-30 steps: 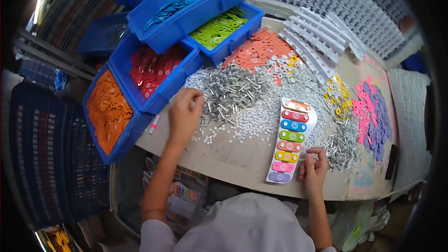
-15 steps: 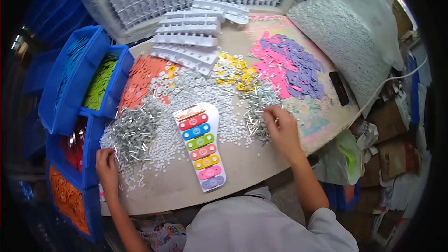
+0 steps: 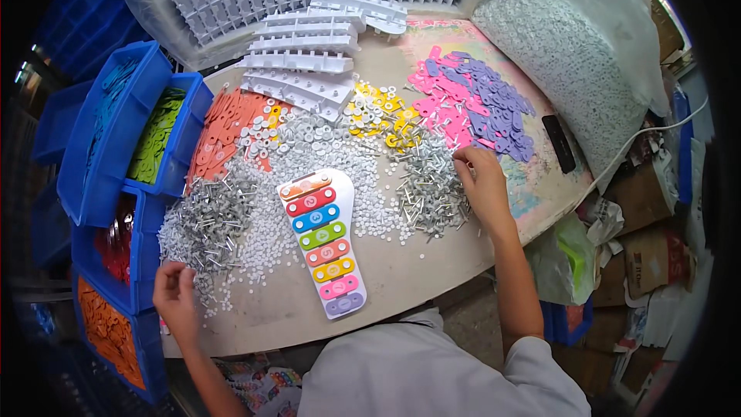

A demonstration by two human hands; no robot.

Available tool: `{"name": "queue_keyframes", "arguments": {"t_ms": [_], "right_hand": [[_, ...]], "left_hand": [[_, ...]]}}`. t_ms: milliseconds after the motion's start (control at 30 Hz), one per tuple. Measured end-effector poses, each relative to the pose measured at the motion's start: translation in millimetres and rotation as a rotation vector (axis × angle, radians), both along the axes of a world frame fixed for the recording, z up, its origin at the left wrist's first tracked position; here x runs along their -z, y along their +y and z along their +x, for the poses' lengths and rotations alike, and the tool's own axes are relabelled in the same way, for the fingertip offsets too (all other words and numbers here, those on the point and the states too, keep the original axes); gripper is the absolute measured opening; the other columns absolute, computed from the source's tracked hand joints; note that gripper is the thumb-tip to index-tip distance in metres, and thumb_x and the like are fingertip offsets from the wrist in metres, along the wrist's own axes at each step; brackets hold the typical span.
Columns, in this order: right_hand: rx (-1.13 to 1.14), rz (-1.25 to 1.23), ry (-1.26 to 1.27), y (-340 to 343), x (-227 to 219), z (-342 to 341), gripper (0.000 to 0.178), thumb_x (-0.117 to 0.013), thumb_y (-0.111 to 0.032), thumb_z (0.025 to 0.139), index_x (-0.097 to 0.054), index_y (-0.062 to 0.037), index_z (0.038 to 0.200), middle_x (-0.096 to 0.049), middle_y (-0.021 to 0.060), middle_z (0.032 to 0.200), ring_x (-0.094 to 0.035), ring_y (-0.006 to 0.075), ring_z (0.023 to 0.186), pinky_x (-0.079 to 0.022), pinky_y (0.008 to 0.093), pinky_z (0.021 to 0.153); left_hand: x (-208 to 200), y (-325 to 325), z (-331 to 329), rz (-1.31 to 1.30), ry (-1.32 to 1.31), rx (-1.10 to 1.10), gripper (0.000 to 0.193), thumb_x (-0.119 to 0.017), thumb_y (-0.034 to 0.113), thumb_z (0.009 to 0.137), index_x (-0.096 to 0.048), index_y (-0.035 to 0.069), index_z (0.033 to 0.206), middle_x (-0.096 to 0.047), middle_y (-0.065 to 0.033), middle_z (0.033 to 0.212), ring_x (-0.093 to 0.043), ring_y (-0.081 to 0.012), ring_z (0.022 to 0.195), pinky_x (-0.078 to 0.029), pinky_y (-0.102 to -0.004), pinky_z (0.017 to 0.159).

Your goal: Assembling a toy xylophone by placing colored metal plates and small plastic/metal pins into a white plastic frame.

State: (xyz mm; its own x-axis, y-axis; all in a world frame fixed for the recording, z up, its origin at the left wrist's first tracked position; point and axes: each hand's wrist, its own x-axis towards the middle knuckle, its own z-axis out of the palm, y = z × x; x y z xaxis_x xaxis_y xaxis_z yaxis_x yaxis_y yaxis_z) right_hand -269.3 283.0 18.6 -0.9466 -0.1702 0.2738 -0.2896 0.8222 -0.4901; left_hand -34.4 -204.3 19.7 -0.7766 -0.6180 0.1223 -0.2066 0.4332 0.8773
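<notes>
A toy xylophone (image 3: 324,243) with a white base and a row of coloured bars lies on the table in front of me, slightly tilted. My left hand (image 3: 177,300) is at the near edge of the left heap of metal pins (image 3: 212,216), fingertips drawn together; whatever they hold is too small to make out. Beside the right heap of pins (image 3: 432,189), my right hand (image 3: 485,183) has its fingers curled into a pinch near the pink bars (image 3: 444,96); its contents are hidden too. Many small white washers (image 3: 266,220) spread around the xylophone.
Purple bars (image 3: 502,112), yellow bars (image 3: 397,127) and coral bars (image 3: 218,135) lie in piles. Blue bins (image 3: 143,251) with coloured bars line the left. White xylophone bases (image 3: 297,62) lie at the back. A filled clear bag (image 3: 567,54) and a black phone-like object (image 3: 559,144) sit right.
My right hand has moved away from me and a little to the right along the pin heap. My left hand has come slightly nearer me, off the left pins. The whole view has shifted slightly.
</notes>
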Motion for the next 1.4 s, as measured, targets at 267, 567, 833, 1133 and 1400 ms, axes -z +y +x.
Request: {"name": "queue_keyframes", "arguments": {"t_ms": [267, 567, 833, 1133, 1400], "right_hand": [[0.048, -0.077, -0.071, 1.1, 18.8, -18.2, 0.009, -0.070, -0.004, 0.094, -0.066, 0.0030, 0.099, -0.067, 0.0147, 0.083, -0.064, 0.0239, 0.075, -0.050, 0.0342, 0.072], [-0.092, -0.011, 0.044, 12.8, 23.8, -22.5, 0.008, -0.065, -0.002, 0.096, -0.060, 0.0025, 0.101, -0.063, 0.0150, 0.090, -0.060, 0.0282, 0.080, -0.049, 0.0375, 0.074], [-0.007, -0.660, -0.490, -43.9, -24.9, 66.1, 0.008, -0.061, -0.018, 0.106, -0.061, -0.0105, 0.105, -0.050, -0.0074, 0.071, -0.043, 0.0032, 0.062, -0.033, 0.0226, 0.055], [-0.297, -0.818, -1.226, -106.1, -19.5, 134.2, 0.011, -0.062, -0.018, 0.106, -0.058, -0.0078, 0.106, -0.050, -0.0081, 0.071, -0.044, 0.0002, 0.061, -0.031, 0.0199, 0.053], [-0.307, -0.838, -1.197, -109.1, -12.5, 137.6, 0.013, -0.062, -0.019, 0.107, -0.057, -0.0063, 0.106, -0.052, -0.0081, 0.073, -0.045, 0.0002, 0.063, -0.032, 0.0193, 0.055]], "left_hand": [[-15.4, 106.0, 6.7, 0.374, -0.009, 0.217, 0.013, -0.070, 0.006, 0.100, -0.072, 0.000, 0.111, -0.073, -0.0031, 0.092, -0.066, -0.0069, 0.078, -0.049, -0.0205, 0.066], [-6.1, 139.0, -2.8, 0.880, -0.205, 0.400, 0.013, -0.072, 0.004, 0.097, -0.072, -0.001, 0.109, -0.076, -0.0082, 0.088, -0.066, -0.0074, 0.071, -0.049, -0.0199, 0.059], [7.7, 146.4, -2.4, 1.056, -0.230, 0.390, 0.012, -0.072, 0.003, 0.097, -0.073, -0.002, 0.108, -0.076, -0.0076, 0.087, -0.063, -0.0054, 0.067, -0.046, -0.0183, 0.054], [9.1, 153.4, -10.5, 1.033, -0.288, 0.430, 0.014, -0.071, 0.007, 0.099, -0.071, -0.001, 0.111, -0.074, -0.0057, 0.086, -0.060, -0.0039, 0.066, -0.045, -0.0180, 0.055], [14.1, 156.7, -14.2, 0.667, -0.324, 0.472, 0.055, -0.074, 0.011, 0.099, -0.042, 0.001, 0.142, -0.059, 0.0039, 0.072, -0.057, -0.0021, 0.069, -0.043, -0.0184, 0.066]]}}
